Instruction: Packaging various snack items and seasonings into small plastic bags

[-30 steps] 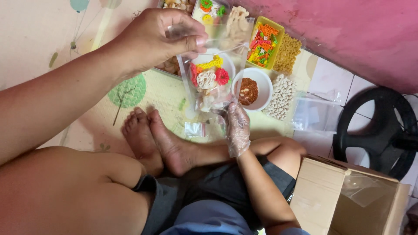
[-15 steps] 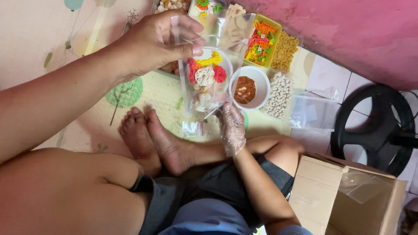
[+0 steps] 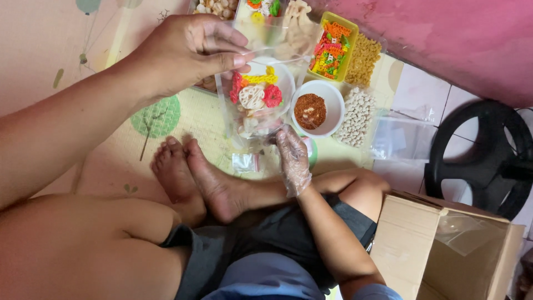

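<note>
My left hand (image 3: pixel 189 50) pinches the top edge of a clear plastic bag (image 3: pixel 252 105) and holds it up over the mat. Inside the bag are colourful raw crackers: red, yellow and white flower-shaped pieces. My right hand (image 3: pixel 292 158), in a thin clear plastic glove, cups the bag's lower right corner from below. A white bowl of red-brown chilli powder (image 3: pixel 311 111) sits just right of the bag.
Trays of crackers lie at the top: a yellow tray of orange and green pieces (image 3: pixel 332 51), yellow pasta-like pieces (image 3: pixel 363 60), white pellets (image 3: pixel 358 116). A small sachet (image 3: pixel 245 162) lies by my feet. Empty clear bags (image 3: pixel 400 139), a black fan base (image 3: pixel 480 155) and a cardboard box (image 3: pixel 438 255) are right.
The bag and both hands have shifted slightly left and up in view. My left hand's fingers have moved along the bag's top edge.
</note>
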